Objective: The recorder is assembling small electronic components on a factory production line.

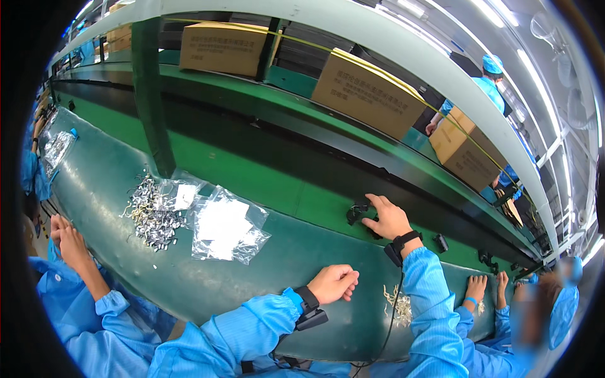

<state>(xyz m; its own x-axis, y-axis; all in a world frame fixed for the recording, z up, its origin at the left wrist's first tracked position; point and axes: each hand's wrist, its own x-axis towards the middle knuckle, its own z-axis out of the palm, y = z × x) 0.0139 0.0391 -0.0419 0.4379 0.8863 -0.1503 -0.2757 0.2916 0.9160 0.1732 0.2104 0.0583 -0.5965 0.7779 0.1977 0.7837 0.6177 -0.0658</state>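
Note:
My right hand (pixel 389 219) reaches over the green conveyor belt (pixel 296 195), thumb and forefinger spread apart. At its fingertips lies a small black part (pixel 357 213), and more black shows under the palm; whether the fingers touch it I cannot tell. Over the dark green table mat (pixel 290 246), my left hand (pixel 333 283) is closed with its fingers curled in. What it holds, if anything, is hidden. A black strap with a small box circles each of my wrists. Between my forearms lies a small pile of thin cream-coloured pieces (pixel 398 306).
More black parts (pixel 440 242) lie along the belt. Left on the mat are a heap of small metallic pieces (pixel 153 211) and clear plastic bags with white sheets (pixel 222 225). Co-workers' hands (pixel 477 288) work on both sides. Cardboard boxes (pixel 368 91) stand on the shelf beyond a green post (pixel 150 94).

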